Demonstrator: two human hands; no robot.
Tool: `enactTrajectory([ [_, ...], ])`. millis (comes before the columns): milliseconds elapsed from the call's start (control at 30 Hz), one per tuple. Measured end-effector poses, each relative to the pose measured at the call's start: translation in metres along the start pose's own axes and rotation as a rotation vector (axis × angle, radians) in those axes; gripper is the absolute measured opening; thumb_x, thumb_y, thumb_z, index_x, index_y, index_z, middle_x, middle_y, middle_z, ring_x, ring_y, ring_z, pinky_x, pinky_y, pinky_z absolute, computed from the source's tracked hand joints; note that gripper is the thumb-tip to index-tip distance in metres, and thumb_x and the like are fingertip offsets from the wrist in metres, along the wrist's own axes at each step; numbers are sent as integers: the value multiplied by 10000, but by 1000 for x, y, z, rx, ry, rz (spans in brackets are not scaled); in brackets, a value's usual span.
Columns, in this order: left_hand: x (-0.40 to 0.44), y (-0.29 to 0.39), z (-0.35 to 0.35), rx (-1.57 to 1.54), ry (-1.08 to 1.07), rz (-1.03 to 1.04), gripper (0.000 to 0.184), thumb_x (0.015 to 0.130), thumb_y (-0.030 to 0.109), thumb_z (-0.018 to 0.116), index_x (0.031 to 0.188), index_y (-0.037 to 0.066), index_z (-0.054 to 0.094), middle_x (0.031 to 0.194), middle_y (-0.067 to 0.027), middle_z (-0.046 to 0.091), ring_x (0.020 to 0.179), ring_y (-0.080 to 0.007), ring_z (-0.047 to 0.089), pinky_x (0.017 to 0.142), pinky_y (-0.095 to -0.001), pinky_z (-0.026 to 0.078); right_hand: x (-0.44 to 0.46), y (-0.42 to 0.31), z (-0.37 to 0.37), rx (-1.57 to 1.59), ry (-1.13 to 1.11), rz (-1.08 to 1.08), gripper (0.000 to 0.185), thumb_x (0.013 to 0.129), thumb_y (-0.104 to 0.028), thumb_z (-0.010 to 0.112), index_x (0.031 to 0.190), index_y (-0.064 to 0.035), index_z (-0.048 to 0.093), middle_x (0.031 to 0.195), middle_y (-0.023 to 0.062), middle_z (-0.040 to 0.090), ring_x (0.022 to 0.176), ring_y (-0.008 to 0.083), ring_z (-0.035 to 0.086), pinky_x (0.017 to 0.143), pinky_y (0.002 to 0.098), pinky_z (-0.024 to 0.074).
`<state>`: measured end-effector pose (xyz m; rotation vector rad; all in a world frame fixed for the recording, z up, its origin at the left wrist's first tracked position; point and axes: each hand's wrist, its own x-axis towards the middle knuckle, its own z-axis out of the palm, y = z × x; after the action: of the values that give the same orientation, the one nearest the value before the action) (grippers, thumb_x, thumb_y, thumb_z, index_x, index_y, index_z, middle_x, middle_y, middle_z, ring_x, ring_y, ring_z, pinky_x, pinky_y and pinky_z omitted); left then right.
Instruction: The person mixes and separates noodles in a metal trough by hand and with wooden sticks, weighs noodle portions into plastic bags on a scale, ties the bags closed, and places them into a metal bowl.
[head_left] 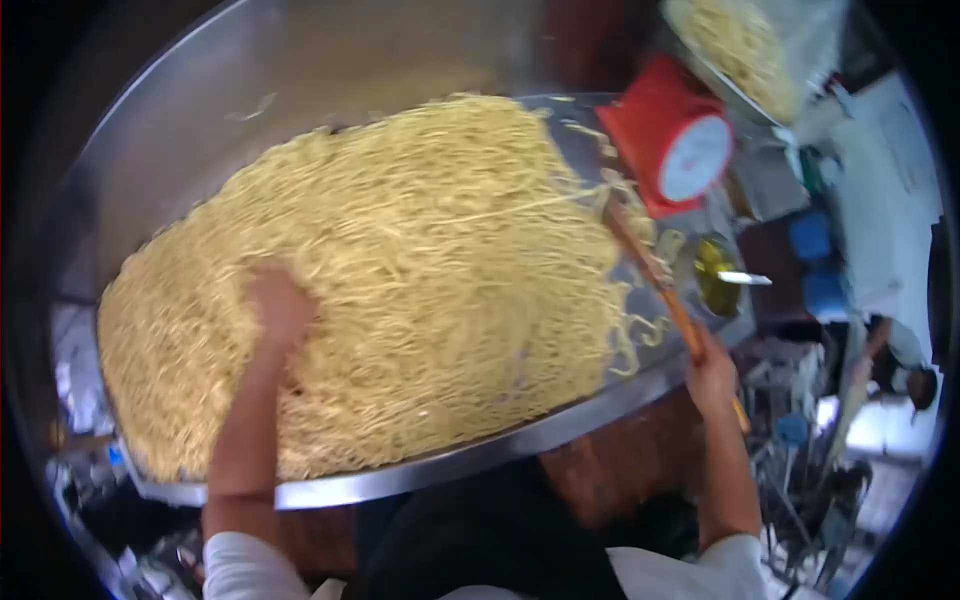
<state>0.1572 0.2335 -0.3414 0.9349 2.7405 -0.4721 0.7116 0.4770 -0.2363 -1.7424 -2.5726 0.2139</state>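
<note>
A wide mass of yellow noodles (430, 230) covers most of the metal table (440, 455) in front of me. My left hand (283, 305) reaches into the noodles left of the middle; its fingers are blurred and partly sunk among the strands. At the right front rim, my right hand (712, 375) is closed around a long wooden stick (655, 275). The stick slants away from me, and its far end is at the right edge of the noodles, where a few strands lie loose.
A red weighing scale (645, 125) stands at the far right. Nearer is a bowl of yellow-green liquid (712, 285) with a light-handled utensil (748, 279). A container of noodles (735, 45) with plastic wrap sits at top right. A metal wall (330, 60) rises behind.
</note>
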Motion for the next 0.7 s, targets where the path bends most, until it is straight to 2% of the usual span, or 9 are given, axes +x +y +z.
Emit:
enactTrajectory([
  [33,-27,23,15,-397,154,109,845,839,406,601,1437,-65,233,1507,-301,168,1401,-432,158,1106,-603,128,-3,1,9,-15,-4,49,590,788,-10,582,1343,-183,483,1144,178,600,1003,393,591,813,456,491],
  [100,-82,65,-1,-474,183,355,872,846,441,590,1445,-59,202,1515,-287,151,1417,-448,72,1129,-588,52,2,12,43,89,33,30,645,789,-5,587,1388,-183,427,1168,207,579,1025,412,574,838,474,478],
  [167,-121,69,-22,-398,104,530,799,862,487,584,1437,10,299,1521,-257,165,1429,-406,100,1131,-577,77,17,4,65,83,108,-69,705,786,-34,621,1430,-165,364,1208,229,550,1071,417,550,866,477,465],
  [233,-139,41,-40,-453,53,620,803,861,527,565,1427,12,320,1482,-273,255,1404,-414,190,1125,-564,139,26,-17,66,109,-1,51,763,766,-63,668,1446,-134,331,1233,231,534,1106,422,527,891,475,453],
  [300,-147,-3,-41,-517,84,530,796,851,517,588,1423,26,334,1459,-275,295,1385,-425,228,1117,-552,177,34,-28,61,38,-57,27,786,749,-83,697,1443,-103,330,1246,229,526,1106,430,524,910,472,447],
  [367,-155,-44,-35,-595,128,473,790,840,508,612,1419,39,348,1437,-276,335,1365,-435,266,1110,-541,214,41,-38,63,77,119,-94,741,736,-75,708,1406,-70,390,1276,234,507,1151,429,505,957,456,428],
  [467,-175,-116,-14,-586,349,152,742,797,421,699,1389,75,414,1423,-264,363,1319,-436,337,1079,-525,281,42,-116,48,232,259,-371,604,764,-97,704,1319,-16,482,1246,213,545,1165,381,513,999,419,396],
  [633,-190,-292,48,-249,550,-313,661,784,368,732,1321,68,492,1383,-257,419,1282,-429,388,1039,-489,347,-39,-376,48,554,40,-962,404,723,-146,728,1105,-38,656,1196,188,589,1130,355,541,978,427,416],
  [700,-174,-371,75,-274,598,-448,582,835,388,664,1297,65,519,1350,-267,455,1246,-443,427,1018,-541,343,-83,-456,53,539,-12,-1191,431,694,-185,750,1103,-83,665,1199,153,590,1109,346,551,939,432,435],
])
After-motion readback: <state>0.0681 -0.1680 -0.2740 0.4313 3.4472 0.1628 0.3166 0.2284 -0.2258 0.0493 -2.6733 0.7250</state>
